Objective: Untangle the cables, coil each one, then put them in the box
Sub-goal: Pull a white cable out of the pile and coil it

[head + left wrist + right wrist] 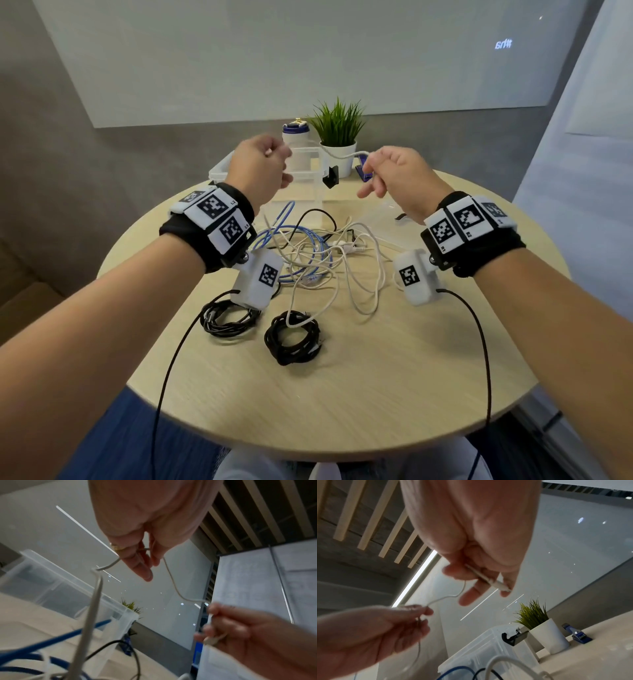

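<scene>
Both hands are raised above the round table point(342, 383) with a thin white cable point(342, 156) strung between them. My left hand point(277, 161) pinches the cable, which drops from it to the pile; the pinch shows in the left wrist view point(144, 555). My right hand point(368, 171) pinches the cable's plug end point(488, 580). Below lies a tangle point(318, 253) of white, blue and black cables. Two coiled black cables point(227, 318) point(293, 337) rest nearer me. The clear plastic box point(219, 168) stands open behind the hands.
Behind the box stand a white bottle point(296, 144) and a potted plant point(339, 137). A black clip point(330, 176) hangs on the box's right wall, a blue clip point(363, 169) lies beside it. Black leads run from the wrist cameras over the near table edge.
</scene>
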The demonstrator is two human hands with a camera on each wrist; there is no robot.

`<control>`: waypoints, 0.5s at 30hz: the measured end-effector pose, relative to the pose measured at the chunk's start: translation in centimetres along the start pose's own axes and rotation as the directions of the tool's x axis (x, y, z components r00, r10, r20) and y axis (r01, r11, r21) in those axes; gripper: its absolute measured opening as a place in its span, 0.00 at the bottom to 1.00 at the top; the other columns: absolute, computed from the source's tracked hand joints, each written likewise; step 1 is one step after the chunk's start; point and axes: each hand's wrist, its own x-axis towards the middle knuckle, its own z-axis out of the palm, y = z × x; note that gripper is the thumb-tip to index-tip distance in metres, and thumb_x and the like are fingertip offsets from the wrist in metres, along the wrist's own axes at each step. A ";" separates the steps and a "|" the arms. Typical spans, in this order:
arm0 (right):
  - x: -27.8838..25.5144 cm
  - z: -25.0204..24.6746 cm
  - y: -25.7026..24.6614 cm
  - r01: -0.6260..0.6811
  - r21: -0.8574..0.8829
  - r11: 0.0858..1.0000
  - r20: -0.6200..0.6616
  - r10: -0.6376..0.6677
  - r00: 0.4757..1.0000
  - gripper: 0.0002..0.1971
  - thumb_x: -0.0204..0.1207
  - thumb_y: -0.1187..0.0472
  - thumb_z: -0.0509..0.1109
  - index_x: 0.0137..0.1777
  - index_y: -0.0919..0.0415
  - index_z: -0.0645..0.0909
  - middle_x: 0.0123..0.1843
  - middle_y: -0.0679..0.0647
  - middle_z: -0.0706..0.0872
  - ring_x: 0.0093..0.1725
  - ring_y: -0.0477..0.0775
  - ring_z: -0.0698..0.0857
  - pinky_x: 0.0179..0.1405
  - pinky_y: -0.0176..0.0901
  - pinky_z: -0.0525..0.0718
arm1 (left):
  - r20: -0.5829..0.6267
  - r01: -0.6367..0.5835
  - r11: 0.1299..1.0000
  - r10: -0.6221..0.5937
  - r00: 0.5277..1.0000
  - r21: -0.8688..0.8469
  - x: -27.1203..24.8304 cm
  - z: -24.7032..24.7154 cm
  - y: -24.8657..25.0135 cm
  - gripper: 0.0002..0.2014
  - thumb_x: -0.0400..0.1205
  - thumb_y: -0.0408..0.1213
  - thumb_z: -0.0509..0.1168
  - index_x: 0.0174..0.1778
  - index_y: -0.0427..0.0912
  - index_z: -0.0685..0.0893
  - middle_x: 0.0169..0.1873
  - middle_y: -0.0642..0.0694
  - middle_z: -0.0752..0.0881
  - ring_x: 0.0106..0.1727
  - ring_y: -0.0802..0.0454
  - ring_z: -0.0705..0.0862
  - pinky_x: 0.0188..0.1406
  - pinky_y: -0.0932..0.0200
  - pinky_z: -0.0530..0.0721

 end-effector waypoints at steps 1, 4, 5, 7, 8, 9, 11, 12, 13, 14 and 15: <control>0.0 0.0 -0.1 0.024 0.079 0.997 -0.014 -0.023 1.000 0.16 0.87 0.58 0.53 0.40 0.56 0.76 0.16 0.47 0.74 0.31 0.50 0.87 0.55 0.49 0.78 | 0.035 0.013 0.997 -0.016 0.999 0.080 -0.1 0.0 -0.5 0.09 0.85 0.34 0.60 0.40 0.43 0.81 0.30 0.49 0.79 0.25 0.58 0.83 0.40 0.55 0.87; 0.1 -0.1 -0.7 0.081 0.355 0.931 -0.087 -0.053 0.995 0.17 0.87 0.58 0.54 0.38 0.59 0.74 0.16 0.47 0.72 0.20 0.50 0.77 0.36 0.49 0.75 | 0.159 -0.010 0.955 -0.040 0.987 0.298 -1.1 0.3 -1.7 0.09 0.85 0.34 0.59 0.45 0.40 0.85 0.32 0.50 0.81 0.30 0.57 0.83 0.44 0.54 0.87; 0.1 -0.1 -0.9 0.081 0.426 0.901 -0.097 -0.044 0.994 0.17 0.87 0.58 0.54 0.38 0.60 0.74 0.16 0.47 0.72 0.18 0.49 0.74 0.30 0.47 0.72 | 0.203 -0.032 0.935 -0.043 0.978 0.352 -1.5 0.4 -2.0 0.10 0.85 0.34 0.58 0.46 0.41 0.85 0.33 0.49 0.81 0.32 0.55 0.84 0.43 0.56 0.86; 0.1 0.1 -1.3 0.068 0.525 0.848 -0.073 -0.034 0.997 0.15 0.87 0.60 0.55 0.41 0.62 0.76 0.19 0.47 0.73 0.19 0.48 0.71 0.26 0.43 0.69 | 0.303 -0.087 0.897 -0.054 0.952 0.434 -2.4 1.0 -2.2 0.11 0.85 0.34 0.58 0.48 0.42 0.87 0.35 0.48 0.82 0.35 0.52 0.84 0.40 0.60 0.85; 0.0 0.3 -1.5 0.055 0.565 0.823 -0.048 -0.034 0.998 0.13 0.87 0.61 0.54 0.44 0.63 0.77 0.21 0.48 0.76 0.20 0.48 0.73 0.25 0.41 0.70 | 0.355 -0.129 0.875 -0.052 0.933 0.467 -3.0 1.3 -2.2 0.11 0.85 0.34 0.58 0.49 0.42 0.87 0.34 0.49 0.82 0.35 0.52 0.83 0.37 0.62 0.83; -0.1 0.4 -1.8 0.039 0.603 0.797 -0.026 -0.029 0.999 0.13 0.87 0.62 0.54 0.47 0.64 0.78 0.25 0.50 0.81 0.23 0.49 0.76 0.24 0.40 0.72 | 0.410 -0.184 0.850 -0.042 0.911 0.495 -3.6 1.6 -2.0 0.11 0.86 0.35 0.58 0.51 0.42 0.87 0.32 0.51 0.81 0.35 0.52 0.82 0.35 0.63 0.80; -0.2 0.6 -2.3 0.006 0.686 0.728 -0.007 -0.002 1.000 0.12 0.87 0.63 0.52 0.51 0.65 0.77 0.40 0.57 0.88 0.35 0.52 0.87 0.30 0.40 0.83 | 0.513 -0.295 0.807 -0.012 0.858 0.512 -4.5 2.2 -1.5 0.12 0.86 0.37 0.59 0.53 0.41 0.88 0.31 0.53 0.81 0.37 0.52 0.82 0.36 0.63 0.78; -0.2 0.7 -2.4 -0.006 0.719 0.695 -0.009 0.018 1.000 0.12 0.87 0.64 0.52 0.52 0.66 0.77 0.48 0.61 0.88 0.44 0.55 0.89 0.39 0.43 0.88 | 0.550 -0.335 0.795 0.002 0.835 0.506 -4.8 2.3 -1.1 0.12 0.86 0.38 0.59 0.54 0.41 0.87 0.32 0.51 0.83 0.37 0.52 0.83 0.38 0.64 0.78; -0.1 0.8 -2.3 -0.012 0.722 0.691 -0.021 0.039 0.999 0.12 0.87 0.64 0.53 0.53 0.66 0.77 0.54 0.63 0.86 0.53 0.58 0.88 0.50 0.47 0.89 | 0.577 -0.361 0.790 0.011 0.816 0.495 -5.1 2.4 -0.8 0.11 0.86 0.38 0.59 0.53 0.41 0.87 0.34 0.48 0.85 0.38 0.51 0.83 0.39 0.64 0.79; 0.0 0.9 -2.2 -0.016 0.689 0.725 -0.038 0.058 0.998 0.11 0.87 0.64 0.54 0.52 0.65 0.78 0.58 0.64 0.84 0.60 0.60 0.86 0.58 0.49 0.86 | 0.597 -0.378 0.788 0.018 0.802 0.485 -5.2 2.5 -0.5 0.10 0.86 0.39 0.58 0.51 0.42 0.86 0.37 0.45 0.87 0.38 0.52 0.84 0.40 0.63 0.79; 0.1 1.0 -2.0 -0.016 0.606 0.795 -0.063 0.068 0.996 0.11 0.87 0.64 0.55 0.51 0.63 0.80 0.60 0.64 0.84 0.64 0.59 0.84 0.62 0.50 0.84 | 0.607 -0.396 0.780 0.026 0.794 0.485 -5.3 2.4 -0.3 0.09 0.86 0.39 0.58 0.49 0.43 0.83 0.40 0.44 0.88 0.38 0.52 0.85 0.40 0.61 0.80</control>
